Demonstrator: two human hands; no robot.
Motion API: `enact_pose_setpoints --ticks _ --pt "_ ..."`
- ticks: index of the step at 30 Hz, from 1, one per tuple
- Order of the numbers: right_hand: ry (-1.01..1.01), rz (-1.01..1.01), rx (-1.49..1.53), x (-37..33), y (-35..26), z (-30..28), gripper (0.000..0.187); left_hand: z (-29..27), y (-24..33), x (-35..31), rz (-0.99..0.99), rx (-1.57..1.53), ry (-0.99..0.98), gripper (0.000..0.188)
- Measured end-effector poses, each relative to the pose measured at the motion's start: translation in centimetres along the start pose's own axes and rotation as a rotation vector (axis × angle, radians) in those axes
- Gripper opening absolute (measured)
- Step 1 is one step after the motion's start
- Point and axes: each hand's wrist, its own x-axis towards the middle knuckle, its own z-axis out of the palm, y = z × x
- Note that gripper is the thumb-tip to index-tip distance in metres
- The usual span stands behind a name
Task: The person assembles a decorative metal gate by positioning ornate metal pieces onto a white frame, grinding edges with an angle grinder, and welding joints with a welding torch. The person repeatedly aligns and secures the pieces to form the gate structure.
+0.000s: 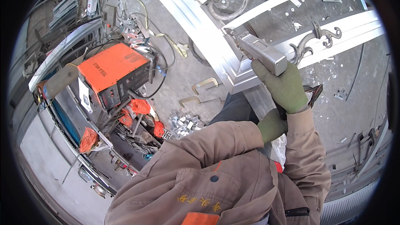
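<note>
My right hand [285,89], in a green glove, is closed around a grey, boxy metal piece [266,54] whose kind I cannot make out. Its far, narrower end lies over the corner of a silver metal frame [246,77]. My left hand [273,127], gloved in green too, is lower down, by the right wrist. Its fingers are hidden, so I cannot see what they do. A flat greyish strip [260,100] runs between the frame corner and the left hand. Dark scrollwork ornaments [308,43] sit along the frame's bars.
An orange welding machine [112,66] stands to the left, cables trailing from it. Two clamps [204,84] lie on the floor near the frame corner. A pile of small silver metal pieces [185,123] is by my arm. Metal scraps [135,31] and orange plastic bags [139,106] surround the machine.
</note>
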Motion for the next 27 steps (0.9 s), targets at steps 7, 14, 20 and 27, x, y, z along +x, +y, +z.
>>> enact_pose_setpoints --ticks 7,14,20,27 --pt "-0.05 0.086 0.031 1.2 0.1 0.7 0.064 -1.9 2.3 -0.2 0.02 0.074 0.028 0.046" --pt "-0.043 0.076 0.037 1.2 0.1 0.9 0.065 -1.9 2.2 -0.3 -0.013 0.065 0.008 0.045" --pt "-0.048 0.094 0.002 1.0 -0.6 0.7 0.068 -2.2 2.5 -0.6 -0.063 0.155 -0.078 0.052" --pt "-0.038 0.066 -0.032 0.9 0.0 0.7 0.067 -2.1 2.2 -0.9 0.041 0.266 -0.059 0.045"
